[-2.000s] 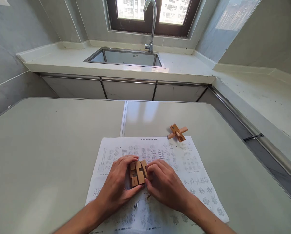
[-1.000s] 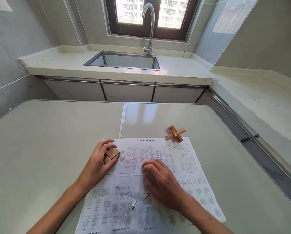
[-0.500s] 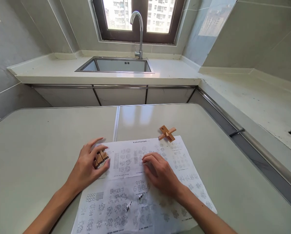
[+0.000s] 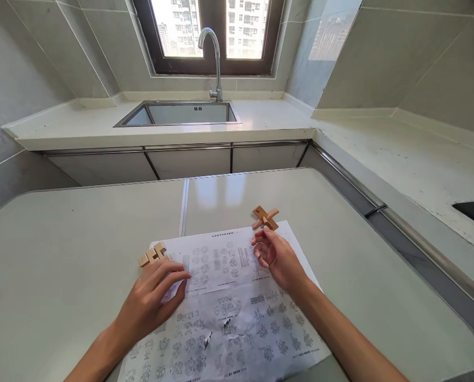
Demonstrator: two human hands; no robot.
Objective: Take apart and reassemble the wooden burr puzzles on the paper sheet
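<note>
A large printed sheet point(image 4: 221, 289) with rows of small diagrams and two small tears lies on the pale table. Notched wooden pieces point(image 4: 153, 254) sit at its upper left corner, partly behind my left hand point(image 4: 155, 292), which rests over the sheet's left side with fingers apart and holds nothing. At the upper right corner is a crossed wooden assembly point(image 4: 266, 218), its flat piece marked 2. Just below it hovers my right hand point(image 4: 274, 254), fingers loosely curved and apart, nothing visible between them; a fingertip is close to the assembly, and contact is unclear.
The table point(image 4: 81, 233) has a seam running away from me. Beyond it stand a counter point(image 4: 277, 116) with a sink point(image 4: 189, 113) and a tall faucet point(image 4: 218, 63), below a window. A metal rail point(image 4: 348, 175) runs along the right-hand counter.
My left hand has let go of the notched pieces and come nearer to me. My right hand has moved up and right to the crossed assembly. The view has shifted slightly.
</note>
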